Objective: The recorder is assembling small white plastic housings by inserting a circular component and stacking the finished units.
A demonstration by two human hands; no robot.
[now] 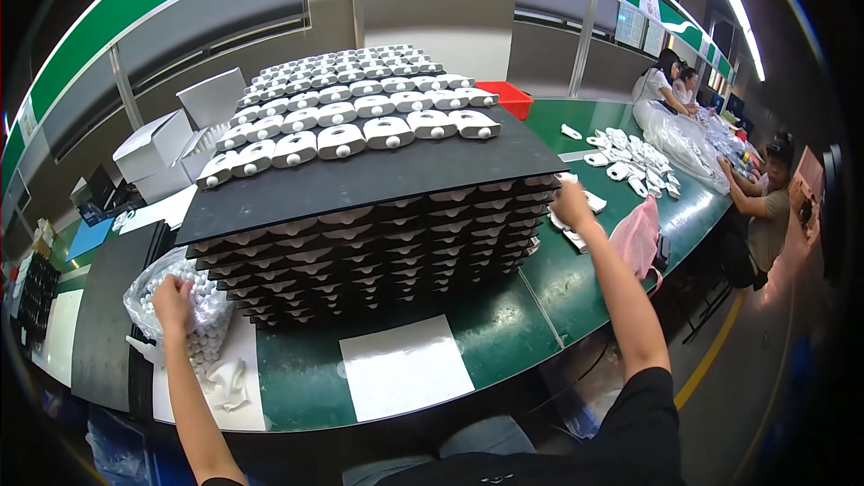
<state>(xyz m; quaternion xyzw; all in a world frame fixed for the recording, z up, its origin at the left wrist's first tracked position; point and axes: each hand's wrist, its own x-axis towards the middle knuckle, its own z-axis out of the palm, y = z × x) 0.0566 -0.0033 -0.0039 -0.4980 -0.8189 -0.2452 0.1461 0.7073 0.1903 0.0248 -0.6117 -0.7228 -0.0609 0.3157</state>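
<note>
Close in by the left end of the green workbench's (504,319) near edge, the left hand (173,304) dips half-curled over a clear bag (135,299) of white balls (211,301), any catch hidden. Now the right hand (569,204), fingers bent at the black board's (405,178) near right corner, its hold impossible to tell! Up top, white casings (342,141) sit in rows, ball ends facing the board's near edge; farther right, loose casings (641,157) lie heaped, long axes at mixed angles.
</note>
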